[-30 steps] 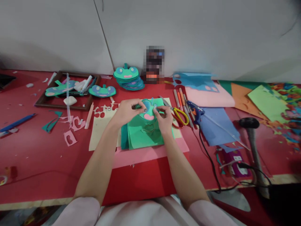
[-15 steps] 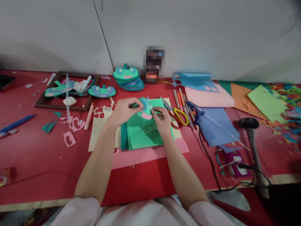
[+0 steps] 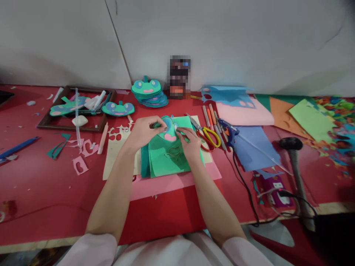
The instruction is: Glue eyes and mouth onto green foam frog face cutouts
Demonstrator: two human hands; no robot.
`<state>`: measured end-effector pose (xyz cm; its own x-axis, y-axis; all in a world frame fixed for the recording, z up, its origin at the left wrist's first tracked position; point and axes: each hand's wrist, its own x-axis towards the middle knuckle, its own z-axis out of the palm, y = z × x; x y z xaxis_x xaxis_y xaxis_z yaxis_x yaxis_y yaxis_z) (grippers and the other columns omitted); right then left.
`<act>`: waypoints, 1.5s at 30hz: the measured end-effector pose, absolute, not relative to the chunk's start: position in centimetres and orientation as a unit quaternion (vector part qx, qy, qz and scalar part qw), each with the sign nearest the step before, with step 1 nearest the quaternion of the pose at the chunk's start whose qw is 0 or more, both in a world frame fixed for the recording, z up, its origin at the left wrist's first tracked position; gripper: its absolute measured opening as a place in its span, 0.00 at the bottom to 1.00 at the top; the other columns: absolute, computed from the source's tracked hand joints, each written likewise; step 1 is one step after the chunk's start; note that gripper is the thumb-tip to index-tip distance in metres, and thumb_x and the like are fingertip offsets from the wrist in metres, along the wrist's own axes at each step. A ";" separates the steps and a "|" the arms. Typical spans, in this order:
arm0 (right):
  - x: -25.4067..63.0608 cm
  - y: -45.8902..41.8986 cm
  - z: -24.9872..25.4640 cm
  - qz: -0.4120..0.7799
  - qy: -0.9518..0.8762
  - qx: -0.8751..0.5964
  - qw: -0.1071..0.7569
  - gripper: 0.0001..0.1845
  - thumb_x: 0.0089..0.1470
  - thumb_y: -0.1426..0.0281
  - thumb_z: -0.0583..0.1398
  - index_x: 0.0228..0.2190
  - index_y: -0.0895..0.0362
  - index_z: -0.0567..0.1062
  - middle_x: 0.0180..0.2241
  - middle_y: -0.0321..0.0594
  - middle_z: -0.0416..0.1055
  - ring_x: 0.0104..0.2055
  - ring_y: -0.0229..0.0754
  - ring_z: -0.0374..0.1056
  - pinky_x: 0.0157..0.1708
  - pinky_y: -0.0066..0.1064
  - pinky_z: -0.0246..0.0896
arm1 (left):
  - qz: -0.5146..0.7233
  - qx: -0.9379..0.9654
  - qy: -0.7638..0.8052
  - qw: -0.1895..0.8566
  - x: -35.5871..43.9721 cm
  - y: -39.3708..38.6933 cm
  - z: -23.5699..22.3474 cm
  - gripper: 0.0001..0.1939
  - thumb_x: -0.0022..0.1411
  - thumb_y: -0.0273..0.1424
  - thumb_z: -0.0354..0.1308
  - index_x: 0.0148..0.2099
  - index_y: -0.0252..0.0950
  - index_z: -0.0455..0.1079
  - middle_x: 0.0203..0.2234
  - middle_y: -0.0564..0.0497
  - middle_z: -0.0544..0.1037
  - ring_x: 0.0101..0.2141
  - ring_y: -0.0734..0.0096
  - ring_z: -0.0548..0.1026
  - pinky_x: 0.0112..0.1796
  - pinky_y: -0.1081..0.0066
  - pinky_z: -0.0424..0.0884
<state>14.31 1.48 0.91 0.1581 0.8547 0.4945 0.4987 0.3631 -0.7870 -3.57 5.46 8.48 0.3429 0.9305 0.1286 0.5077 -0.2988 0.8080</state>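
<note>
Above the green sheets [image 3: 163, 162], a green frog-face cutout [image 3: 170, 130] with blue eye patches and a pink mouth is held up between my hands. The left edge is pinched by my left hand [image 3: 146, 133], thumb and fingers closed on it. On the other side, the fingertips of my right hand [image 3: 190, 142] grip the face beside its right eye, partly covering that side. Right of this hand lie scissors [image 3: 212, 136] with yellow and red handles. A stack of similar frog faces [image 3: 146, 88] stands by the wall, with a single frog face [image 3: 118, 109] to its left.
A brown wooden frame [image 3: 41, 123] at left holds pens and another face. Markers [image 3: 209, 118], a glue gun [image 3: 230, 131] with a cable, a blue sheet [image 3: 256, 147] and a hammer [image 3: 294, 159] lie at right. A pixelated upright object [image 3: 179, 75] leans at the wall.
Both hands have moved slightly left with the frog face, keeping hold of it. The right fingers have shifted a little at its right eye. The camera view has turned slightly.
</note>
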 end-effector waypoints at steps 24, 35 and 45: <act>14.7 1.7 1.2 0.158 -0.531 -0.599 0.578 0.11 0.55 0.62 0.55 0.32 0.53 0.76 0.37 0.40 0.73 0.42 0.40 0.68 0.48 0.38 0.62 | 0.328 0.721 0.506 0.342 -3.5 6.2 7.3 0.05 0.52 0.32 0.60 0.31 0.36 0.73 0.27 0.53 0.77 0.27 0.75 0.69 0.30 0.73 0.61; 15.4 2.8 0.4 0.348 -0.417 -0.580 0.608 0.20 0.47 0.54 0.60 0.35 0.57 0.73 0.32 0.38 0.72 0.33 0.37 0.68 0.33 0.30 0.65 | 0.345 0.721 0.466 0.379 -3.2 6.0 7.3 0.06 0.54 0.33 0.59 0.33 0.35 0.72 0.31 0.50 0.77 0.33 0.72 0.73 0.35 0.72 0.67; 16.9 1.1 1.2 0.226 -0.555 -0.647 0.471 0.22 0.47 0.58 0.60 0.41 0.57 0.74 0.31 0.40 0.71 0.29 0.37 0.64 0.33 0.32 0.62 | 0.398 0.689 0.498 0.345 -3.0 5.3 8.7 0.09 0.54 0.36 0.58 0.33 0.35 0.75 0.26 0.51 0.77 0.29 0.72 0.73 0.32 0.73 0.67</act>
